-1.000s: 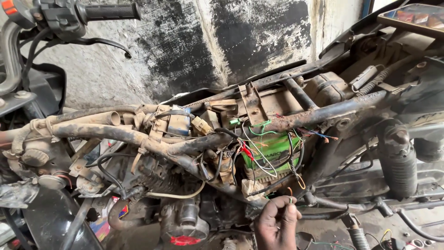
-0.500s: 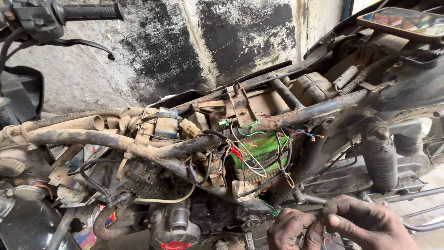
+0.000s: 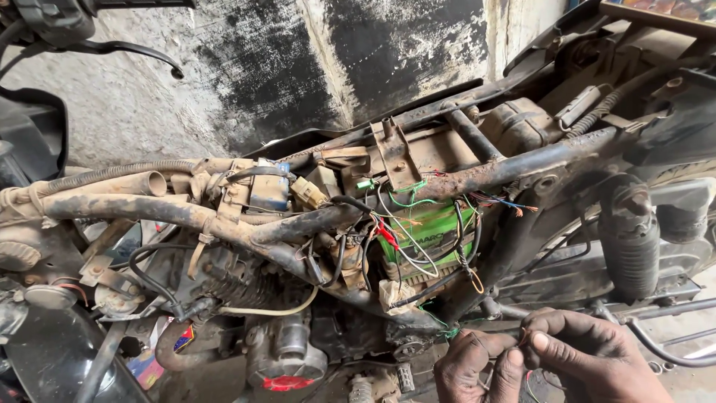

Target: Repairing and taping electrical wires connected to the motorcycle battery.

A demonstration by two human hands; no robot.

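- Fingers (image 3: 538, 345) of the right hand (image 3: 589, 358) and left hand (image 3: 470, 366) are being pinched together on thin wire ends (image 3: 523, 337), near, below the green battery (image 3: 425, 239).
- Strands are best being kept taut and aligned.

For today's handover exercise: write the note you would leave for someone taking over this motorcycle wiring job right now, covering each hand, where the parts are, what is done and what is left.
Left hand: low, under the frame, fingertips pinching thin wire ends.
Right hand: beside it, touching, pinching the same wires.
Green battery: seated in the frame, with loose wires hanging across its face.
Done: covers appear to be off; frame and harness are exposed.
Left: bare ends by the frame tube hang unjoined; whether the held wires are joined cannot be told.
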